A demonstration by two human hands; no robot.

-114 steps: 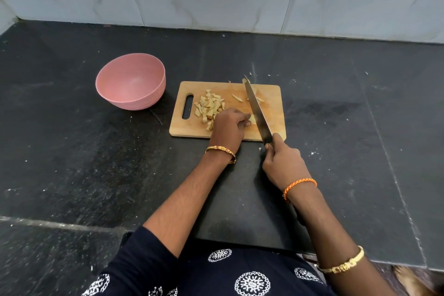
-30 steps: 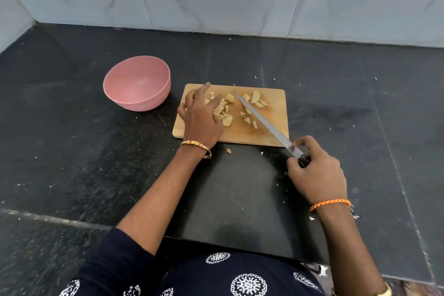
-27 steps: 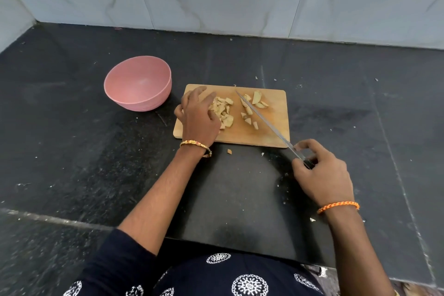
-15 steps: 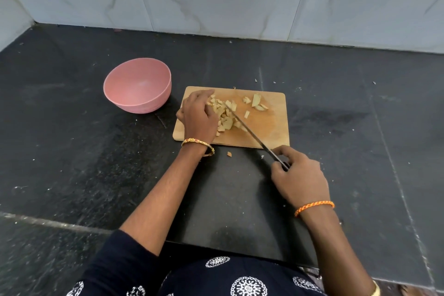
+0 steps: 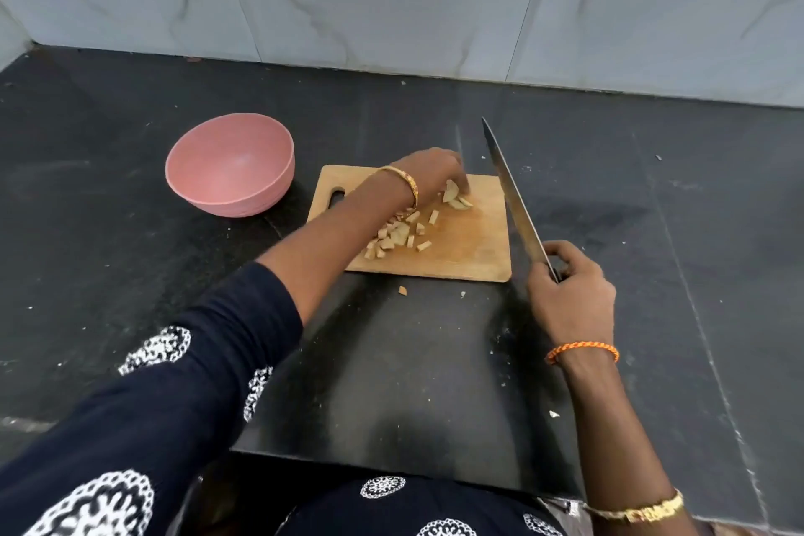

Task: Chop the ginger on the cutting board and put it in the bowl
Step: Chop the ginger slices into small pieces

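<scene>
At the far right corner of the wooden cutting board (image 5: 461, 248), the left hand (image 5: 428, 168) reached over the larger ginger slices (image 5: 454, 196), its fingertips down among them; whether that grip was clamped on a slice or only touching it, the view did not settle, since the fingers were blurred and partly hidden by the hand itself. The smaller chopped ginger pieces (image 5: 398, 235) lay heaped nearer the middle of the board, partly under the left forearm, and one stray ginger bit (image 5: 403, 291) sat off the board on the black desk (image 5: 130, 274), just beside the near edge. The right hand (image 5: 570, 292) had its grip curled tight round the handle of the kitchen knife (image 5: 513, 196), blade lifted clear and running long from the hand away toward the wall, just off the board's right edge. So the uncut slices lay to the left of the blade, close beside it, with the left hand between. Judging from that, more chopping looked due: the knife needed only a short swing leftward. The pink bowl (image 5: 230, 163) stood empty to the left of the board, apart from it, on the handle-hole side, nearer the left hand.
</scene>
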